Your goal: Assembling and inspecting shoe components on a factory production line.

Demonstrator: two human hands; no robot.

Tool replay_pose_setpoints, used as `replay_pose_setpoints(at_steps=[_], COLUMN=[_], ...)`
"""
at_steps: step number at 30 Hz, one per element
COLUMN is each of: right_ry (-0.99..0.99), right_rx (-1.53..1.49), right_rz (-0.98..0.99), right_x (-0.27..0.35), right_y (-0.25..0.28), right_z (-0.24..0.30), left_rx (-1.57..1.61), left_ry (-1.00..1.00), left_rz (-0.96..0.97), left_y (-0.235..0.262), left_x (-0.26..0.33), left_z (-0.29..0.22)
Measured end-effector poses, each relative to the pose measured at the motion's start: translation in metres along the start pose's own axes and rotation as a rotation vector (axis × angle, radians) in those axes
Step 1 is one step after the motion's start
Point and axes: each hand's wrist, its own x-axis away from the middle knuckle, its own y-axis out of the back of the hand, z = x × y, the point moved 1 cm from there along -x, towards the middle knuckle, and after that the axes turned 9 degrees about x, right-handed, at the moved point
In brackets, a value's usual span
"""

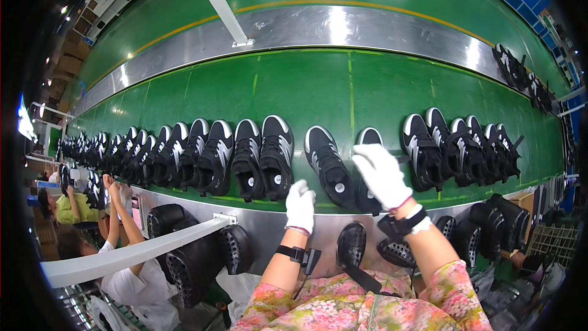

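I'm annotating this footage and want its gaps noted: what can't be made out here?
Head view: the middle of one shoe, covered by the gloved right hand.
Head view: the palm of the left hand, hidden by the back of that hand.
Head view: details of the farthest left shoes, too small.
Head view: part of the nearest co-worker, hidden by the white rail.

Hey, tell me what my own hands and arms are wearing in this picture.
Your left hand and right hand wear white gloves with reddish edging. Both wrists have black straps; the left carries a small dark unit. Your sleeves are floral: pink, yellow, green and white.
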Motion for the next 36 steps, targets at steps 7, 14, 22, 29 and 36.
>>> replay_pose_setpoints(at_steps=[7, 14, 22, 29, 36], right_ry=[-0.122, -0.300, -0.219, -0.069, -0.093], right_rx=[0.131, 0.236, 0.285, 0.498, 0.602], right_rz=[0.002, 0.106, 0.408, 0.478, 0.470], right_x=[0.085, 0.210, 0.292, 0.302, 0.283], right_y=[0.103, 0.141, 0.141, 0.116, 0.105], right_z=[-0.030, -0.036, -0.041, -0.045, -0.028], left_rx=[-0.775, -0.980, -1.069, -0.861, -0.908], left_ry=[-0.435, -0.645, -0.598, -0.894, -0.995], left_rz=[0.133, 0.065, -0.040, 0.042, 0.086], left_y=[-0.041, -0.033, -0.010, -0.027, -0.034], left_x=[0.021, -0.006, 0.020, 0.093, 0.122], left_z=[-0.029, -0.046, -0.047, -0.016, -0.009])
